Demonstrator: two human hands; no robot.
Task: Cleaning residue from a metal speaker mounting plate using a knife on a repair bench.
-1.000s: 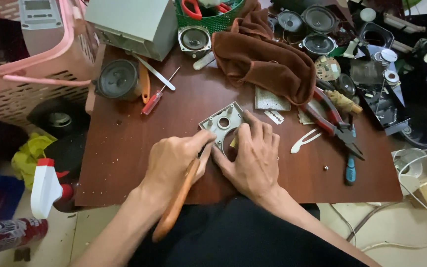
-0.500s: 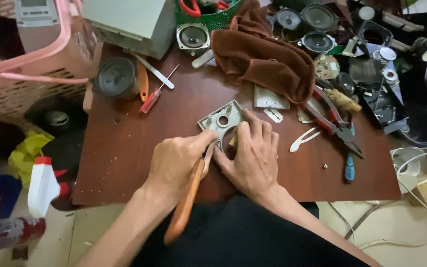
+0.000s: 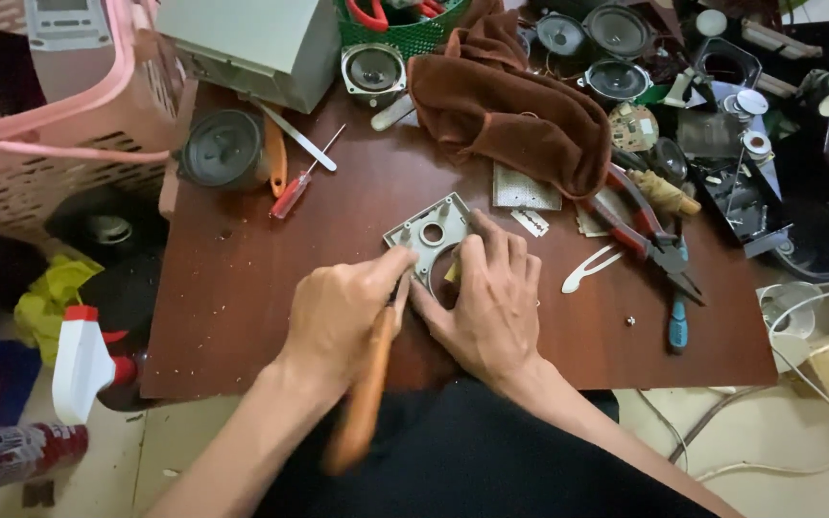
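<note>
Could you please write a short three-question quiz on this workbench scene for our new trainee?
1. True or false: the left hand grips an orange-handled tool.
2. What does the right hand press down on the table?
A. the grey metal frame
B. the brown cloth
C. the red-handled pliers
3. Which small tool lies between the round black speaker and the frame?

Key: 1 true; 2 A; 3 the red-handled screwdriver.

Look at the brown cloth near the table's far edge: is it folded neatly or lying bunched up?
Bunched up. The brown cloth lies in a rumpled heap with irregular folds.
</note>
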